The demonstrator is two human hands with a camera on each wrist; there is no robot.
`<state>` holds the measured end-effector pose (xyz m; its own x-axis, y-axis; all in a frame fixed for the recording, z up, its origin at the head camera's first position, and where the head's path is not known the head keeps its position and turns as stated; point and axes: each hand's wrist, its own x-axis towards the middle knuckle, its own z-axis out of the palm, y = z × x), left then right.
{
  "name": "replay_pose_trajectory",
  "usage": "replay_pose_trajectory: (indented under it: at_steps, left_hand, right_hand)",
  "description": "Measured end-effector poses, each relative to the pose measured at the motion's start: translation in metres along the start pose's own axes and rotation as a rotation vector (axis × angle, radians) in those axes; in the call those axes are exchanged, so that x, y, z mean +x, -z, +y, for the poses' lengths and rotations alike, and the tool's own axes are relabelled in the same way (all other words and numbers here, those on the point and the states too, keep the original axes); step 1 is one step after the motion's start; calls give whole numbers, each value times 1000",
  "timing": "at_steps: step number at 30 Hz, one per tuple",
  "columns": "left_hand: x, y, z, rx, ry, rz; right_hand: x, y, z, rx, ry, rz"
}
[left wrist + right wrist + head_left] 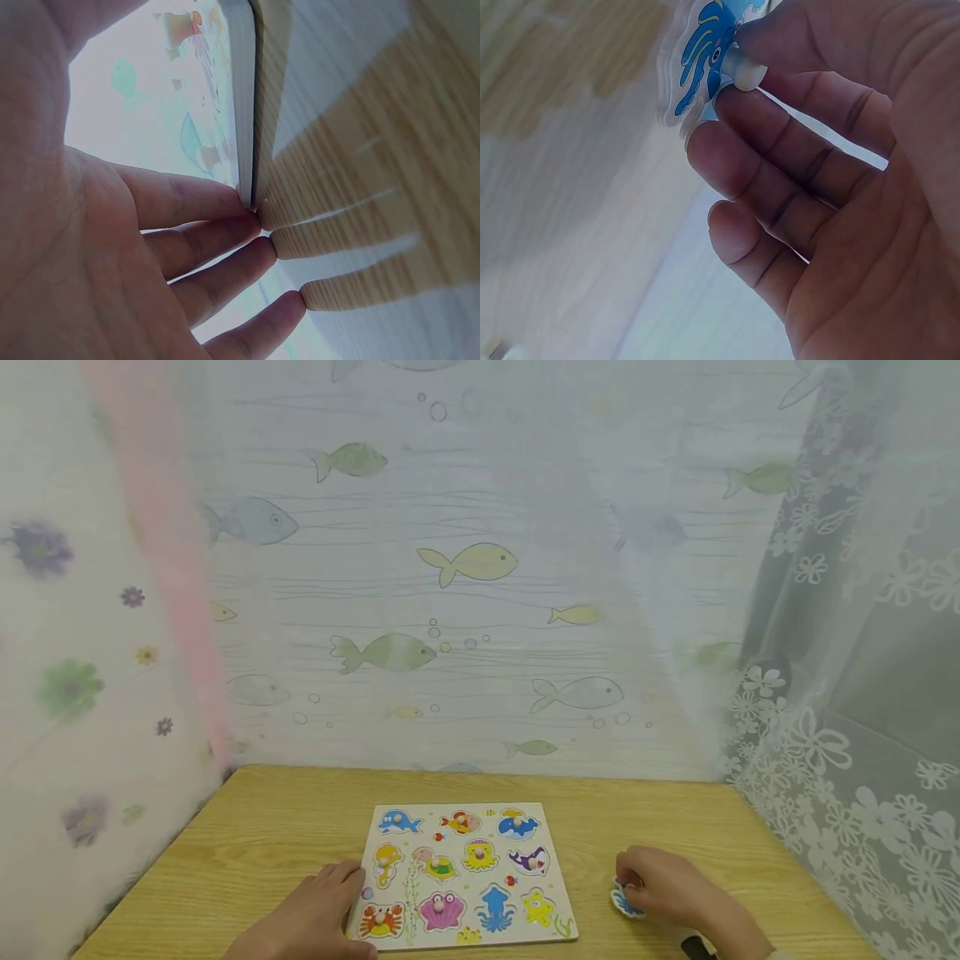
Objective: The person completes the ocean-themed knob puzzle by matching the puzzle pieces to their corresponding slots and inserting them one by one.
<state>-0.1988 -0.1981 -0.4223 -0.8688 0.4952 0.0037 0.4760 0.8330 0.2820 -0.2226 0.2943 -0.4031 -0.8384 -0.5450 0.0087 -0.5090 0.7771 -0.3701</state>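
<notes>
A pale wooden peg puzzle board (pixel 468 810) with sea-animal pieces lies on the table. My left hand (pixel 311 914) rests at its left side, fingers fairly straight; in the left wrist view the fingertips (pixel 251 221) are right at the board's edge and the wood. To the right of the board, my right hand (pixel 663 889) pinches the round knob (pixel 744 71) of a blue squid puzzle piece (pixel 705 56). This piece is tilted in the right wrist view and partly hidden by the hand in the head view. Blue squid (pixel 495 907) and yellow starfish (pixel 537 907) pictures on the board show no knobs.
Knobbed pieces on the board include a crab (pixel 381 920), a pink shell (pixel 442 912) and a purple shark (pixel 529 860). A fish-print curtain (pixel 480 710) hangs behind the wooden table (pixel 300 810), with more curtains at both sides. Something black (pixel 696 948) shows below the right wrist.
</notes>
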Motion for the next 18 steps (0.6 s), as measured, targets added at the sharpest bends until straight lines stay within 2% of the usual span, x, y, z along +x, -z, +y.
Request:
replay_pose_trajectory:
  at_steps: [6, 11, 18]
  left_hand:
    - [0, 1, -1, -11, -9, -16]
    - [0, 0, 0, -20, -14, -13]
    - [0, 1, 0, -9, -1, -10]
  right_hand:
    - [18, -3, -19, -44, 77, 38]
    - [34, -9, -34, -108, 91, 56]
    - [52, -12, -57, -136, 133, 43]
